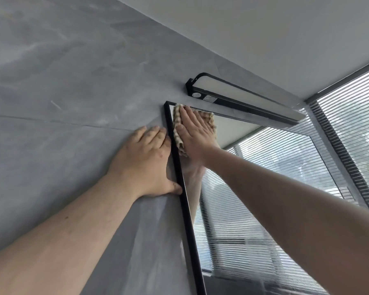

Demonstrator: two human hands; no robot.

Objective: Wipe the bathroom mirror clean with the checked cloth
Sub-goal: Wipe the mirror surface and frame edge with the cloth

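Cloth [177, 126] lies pressed under my right grip [195, 135], fingers straight and flat, in the top corner of the mirror [275, 171]. Most glass stretches down and rightward from it, probably longer downward. My left grip [145, 158] rests flat on the wall [62, 92] alongside.

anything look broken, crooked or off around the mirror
Nothing stands out. The mirror has a straight, unbroken black frame, the light bar sits snug on the wall above it, and the right hand presses the checked cloth on the glass at the top left corner. The left hand rests on the wall.
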